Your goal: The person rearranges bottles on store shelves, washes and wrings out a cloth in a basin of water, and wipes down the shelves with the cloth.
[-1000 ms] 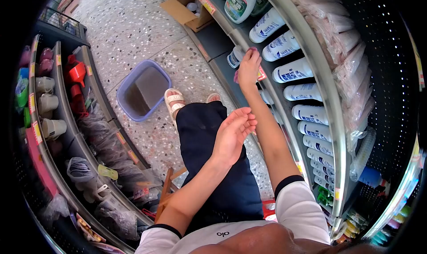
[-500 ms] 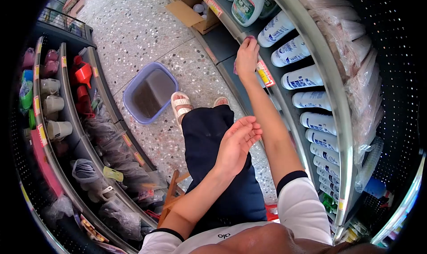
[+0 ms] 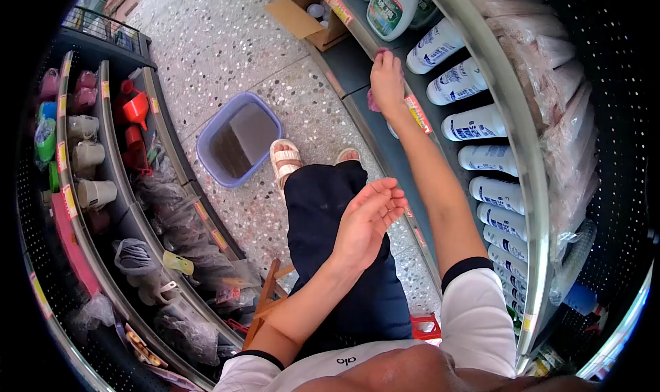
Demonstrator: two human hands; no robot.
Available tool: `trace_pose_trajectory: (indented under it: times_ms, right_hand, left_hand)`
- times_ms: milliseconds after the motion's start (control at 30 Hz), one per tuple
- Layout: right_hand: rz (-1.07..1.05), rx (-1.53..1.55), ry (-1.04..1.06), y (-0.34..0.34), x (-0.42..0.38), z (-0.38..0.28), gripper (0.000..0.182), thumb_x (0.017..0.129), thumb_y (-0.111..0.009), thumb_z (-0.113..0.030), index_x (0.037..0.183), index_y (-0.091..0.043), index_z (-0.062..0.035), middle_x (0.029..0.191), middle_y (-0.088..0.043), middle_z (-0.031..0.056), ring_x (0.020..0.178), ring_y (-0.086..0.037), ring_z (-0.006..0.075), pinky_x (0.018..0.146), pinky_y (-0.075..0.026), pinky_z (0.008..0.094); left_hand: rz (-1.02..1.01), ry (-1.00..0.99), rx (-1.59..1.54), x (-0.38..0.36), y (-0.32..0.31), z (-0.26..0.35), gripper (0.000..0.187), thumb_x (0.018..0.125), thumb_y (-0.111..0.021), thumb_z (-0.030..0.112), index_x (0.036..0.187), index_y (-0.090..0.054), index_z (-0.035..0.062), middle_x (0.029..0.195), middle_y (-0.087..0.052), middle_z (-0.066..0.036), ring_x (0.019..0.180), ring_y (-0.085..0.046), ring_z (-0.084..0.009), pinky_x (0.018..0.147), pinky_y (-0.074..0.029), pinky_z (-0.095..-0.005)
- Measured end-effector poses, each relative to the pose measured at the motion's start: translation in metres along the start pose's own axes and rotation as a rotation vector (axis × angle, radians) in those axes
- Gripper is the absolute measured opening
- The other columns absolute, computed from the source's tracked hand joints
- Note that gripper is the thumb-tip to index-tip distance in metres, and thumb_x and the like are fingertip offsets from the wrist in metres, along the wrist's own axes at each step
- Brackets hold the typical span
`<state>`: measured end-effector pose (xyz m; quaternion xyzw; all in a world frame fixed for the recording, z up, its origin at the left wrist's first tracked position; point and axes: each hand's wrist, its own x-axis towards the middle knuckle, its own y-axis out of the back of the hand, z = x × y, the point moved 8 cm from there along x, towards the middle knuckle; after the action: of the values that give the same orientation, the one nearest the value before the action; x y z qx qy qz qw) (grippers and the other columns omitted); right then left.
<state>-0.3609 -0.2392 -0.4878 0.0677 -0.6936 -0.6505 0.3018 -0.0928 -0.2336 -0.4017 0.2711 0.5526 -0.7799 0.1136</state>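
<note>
My right hand (image 3: 388, 86) is closed around a crumpled pink cloth (image 3: 373, 101), which pokes out above and below the fingers. It rests at the front edge of a shelf (image 3: 364, 41), beside the price labels. White spray cans (image 3: 440, 48) with blue print stand in a row just right of that hand. In front of my dark trousers hangs my left hand (image 3: 368, 220), palm turned partly up, fingers loosely bent, holding nothing. A purple bucket (image 3: 206, 160) with greyish water inside stands on the floor, left of my sandalled feet.
Green-labelled jugs (image 3: 390, 10) share the shelf with the cans. An open cardboard box (image 3: 292, 21) sits beyond it. The left shelves (image 3: 110, 165) hold cups, red funnels and plastic-wrapped goods. A wooden stool (image 3: 265, 303) is near my left arm, a red plastic item (image 3: 426, 328) near my right.
The view has shifted slightly, so the surroundings appear farther right. My right forearm has swung outward, while its hand stays at the shelf edge with more of the cloth showing. My left hand stays still.
</note>
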Motion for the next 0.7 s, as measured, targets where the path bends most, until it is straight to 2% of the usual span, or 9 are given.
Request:
trace_pose_trajectory:
  times_ms: [133, 233, 333, 433, 467, 567, 667, 700]
  right_hand:
    - [-0.007, -0.067, 0.056, -0.005, -0.001, -0.003, 0.035, 0.083, -0.056, -0.005, 0.115, -0.054, 0.0091, 0.111, -0.049, 0.0142, 0.099, -0.053, 0.0289, 0.084, -0.052, 0.0361]
    - [-0.001, 0.001, 0.091, -0.001, -0.003, -0.007, 0.031, 0.082, -0.057, -0.007, 0.109, -0.059, 0.0080, 0.111, -0.049, 0.0131, 0.100, -0.052, 0.0279, 0.084, -0.052, 0.0355]
    - [-0.076, -0.254, 0.222, -0.007, -0.013, -0.019, 0.032, 0.081, -0.056, -0.006, 0.111, -0.056, 0.0043, 0.106, -0.050, 0.0099, 0.099, -0.053, 0.0267, 0.083, -0.052, 0.0343]
    - [-0.068, -0.121, 0.123, -0.025, -0.022, -0.019, 0.031, 0.081, -0.058, -0.008, 0.110, -0.057, 0.0033, 0.105, -0.050, 0.0091, 0.101, -0.052, 0.0260, 0.082, -0.052, 0.0352]
    - [-0.060, -0.151, 0.115, -0.028, -0.027, -0.020, 0.023, 0.079, -0.059, -0.012, 0.095, -0.068, 0.0017, 0.109, -0.051, 0.0123, 0.100, -0.051, 0.0264, 0.083, -0.049, 0.0321]
    - [-0.070, 0.033, -0.001, -0.025, -0.059, -0.012, 0.023, 0.081, -0.057, -0.011, 0.097, -0.067, 0.0020, 0.110, -0.051, 0.0130, 0.101, -0.051, 0.0270, 0.083, -0.048, 0.0340]
    - [-0.043, 0.075, -0.002, 0.000, -0.108, -0.001, 0.021, 0.083, -0.056, -0.006, 0.099, -0.066, 0.0018, 0.107, -0.052, 0.0133, 0.103, -0.052, 0.0297, 0.085, -0.047, 0.0377]
    - [-0.032, 0.249, -0.071, 0.013, -0.126, 0.008, 0.021, 0.083, -0.055, -0.003, 0.101, -0.065, 0.0025, 0.107, -0.053, 0.0137, 0.103, -0.053, 0.0307, 0.087, -0.047, 0.0392]
  left_hand:
    - [-0.008, -0.015, 0.010, 0.001, -0.001, 0.000, 0.021, 0.097, -0.050, 0.011, 0.115, -0.057, 0.0028, 0.102, -0.063, -0.008, 0.097, -0.061, -0.0186, 0.090, -0.048, -0.0319]
    - [0.007, -0.022, 0.032, 0.000, 0.001, 0.001, 0.021, 0.097, -0.050, 0.011, 0.115, -0.057, 0.0028, 0.102, -0.063, -0.008, 0.096, -0.061, -0.0188, 0.090, -0.049, -0.0319]
    - [0.007, -0.033, 0.043, 0.001, 0.001, 0.000, 0.022, 0.096, -0.050, 0.011, 0.116, -0.056, 0.0028, 0.101, -0.063, -0.008, 0.096, -0.061, -0.0189, 0.089, -0.049, -0.0320]
    - [0.033, -0.038, 0.064, 0.001, 0.002, 0.000, 0.022, 0.096, -0.051, 0.010, 0.115, -0.056, 0.0029, 0.101, -0.063, -0.007, 0.096, -0.061, -0.0189, 0.089, -0.049, -0.0318]
    - [0.048, -0.036, 0.072, 0.000, 0.003, 0.000, 0.022, 0.095, -0.051, 0.010, 0.115, -0.056, 0.0029, 0.101, -0.063, -0.007, 0.096, -0.061, -0.0188, 0.089, -0.049, -0.0317]
    - [0.039, -0.040, 0.065, 0.001, 0.003, 0.001, 0.021, 0.095, -0.052, 0.009, 0.114, -0.056, 0.0030, 0.100, -0.062, -0.007, 0.095, -0.061, -0.0186, 0.088, -0.049, -0.0313]
    - [0.015, -0.059, 0.066, 0.003, 0.006, 0.002, 0.021, 0.094, -0.052, 0.009, 0.114, -0.056, 0.0031, 0.099, -0.062, -0.007, 0.094, -0.060, -0.0182, 0.087, -0.049, -0.0309]
    - [0.019, -0.066, 0.077, 0.003, 0.007, 0.002, 0.021, 0.094, -0.052, 0.009, 0.114, -0.056, 0.0031, 0.099, -0.062, -0.007, 0.094, -0.060, -0.0181, 0.087, -0.049, -0.0309]
